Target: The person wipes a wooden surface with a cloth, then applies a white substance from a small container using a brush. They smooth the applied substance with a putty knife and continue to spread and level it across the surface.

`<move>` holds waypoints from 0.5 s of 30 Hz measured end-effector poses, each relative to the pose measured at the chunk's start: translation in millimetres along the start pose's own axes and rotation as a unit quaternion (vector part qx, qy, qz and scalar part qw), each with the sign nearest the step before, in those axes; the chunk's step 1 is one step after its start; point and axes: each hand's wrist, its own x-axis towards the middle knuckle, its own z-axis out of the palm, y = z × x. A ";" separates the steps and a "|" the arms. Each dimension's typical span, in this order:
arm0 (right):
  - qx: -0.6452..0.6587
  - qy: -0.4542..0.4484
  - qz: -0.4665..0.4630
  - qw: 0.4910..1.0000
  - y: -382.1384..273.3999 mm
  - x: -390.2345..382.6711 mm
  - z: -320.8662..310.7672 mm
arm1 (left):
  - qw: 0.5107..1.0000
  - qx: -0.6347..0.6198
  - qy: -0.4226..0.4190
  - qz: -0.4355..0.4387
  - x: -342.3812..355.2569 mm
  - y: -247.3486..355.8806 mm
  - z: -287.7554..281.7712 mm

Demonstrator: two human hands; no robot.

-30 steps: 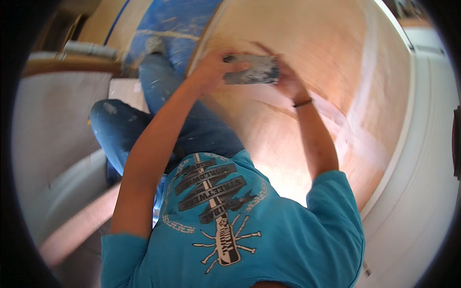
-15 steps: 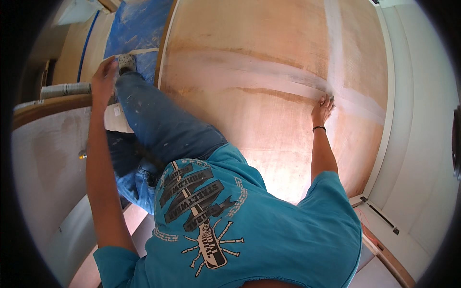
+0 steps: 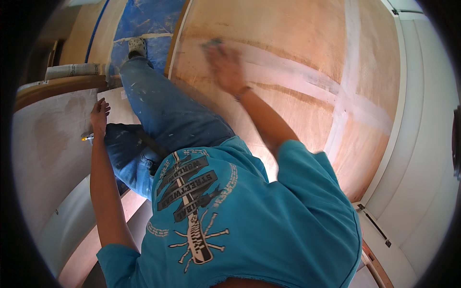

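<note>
My right hand (image 3: 227,69) reaches over a large wooden panel (image 3: 269,29), at the left part of a pale, smoothed filler band (image 3: 283,69) that runs across it. Motion smears its fingers. They press a small dark grey pad (image 3: 212,44) against the surface; its exact kind is too blurred to tell. A second pale band (image 3: 352,43) crosses the first near the right side. My left hand (image 3: 100,116) hangs beside my bent leg with nothing in it, fingers loosely apart, close to a pale board.
Blue sheeting (image 3: 144,19) lies beneath my shoe (image 3: 137,46) at the far left. A wooden ledge (image 3: 62,91) carries a rolled pale item (image 3: 72,71). White panelling (image 3: 422,96) borders the right, with a dark strut (image 3: 377,225) near the lower right corner.
My right hand has swept left along the pale band, from the crossing to its left part. My left hand has come down from beside the ledge. The view has shifted slightly.
</note>
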 end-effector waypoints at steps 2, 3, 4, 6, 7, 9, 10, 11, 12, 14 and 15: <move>-0.075 -0.089 0.044 0.992 62.3 -50.1 -42.5 | 1.000 0.004 0.000 -0.027 -2.0 -5.5 -4.1; -0.106 -0.065 0.080 0.989 99.3 -88.4 -62.7 | 1.000 0.007 0.003 -0.028 -2.8 -6.8 -5.1; -0.136 -0.042 0.120 0.982 136.7 -127.2 -83.5 | 0.999 0.013 0.002 -0.030 -2.6 -8.8 -6.7; -0.174 -0.040 0.264 0.948 203.4 -199.0 -126.7 | 0.999 0.023 -0.009 -0.031 -4.8 -12.8 -2.9; -0.359 -0.147 0.356 0.850 254.1 -251.5 -156.0 | 0.999 0.012 -0.028 -0.026 1.1 -13.9 17.4; -0.233 -0.102 0.564 0.786 256.0 -267.9 -190.8 | 0.999 0.030 -0.019 -0.026 -6.3 -16.8 3.3; -0.194 -0.089 0.483 0.849 263.8 -270.1 -184.0 | 0.999 0.028 -0.020 -0.023 -4.9 -16.9 3.1; -0.154 -0.076 0.396 0.902 267.3 -265.6 -170.2 | 0.999 0.024 -0.021 -0.021 -4.2 -18.5 3.8; -0.192 -0.023 0.284 0.939 281.1 -256.9 -152.0 | 0.999 -0.007 -0.036 -0.011 7.1 -18.8 26.3; -0.077 0.043 0.114 0.990 201.5 -154.9 -65.1 | 1.000 -0.008 -0.030 -0.003 4.8 -9.5 11.9; -0.031 0.015 0.067 0.997 152.0 -98.3 -33.7 | 0.999 -0.008 -0.032 -0.006 4.6 -5.8 12.9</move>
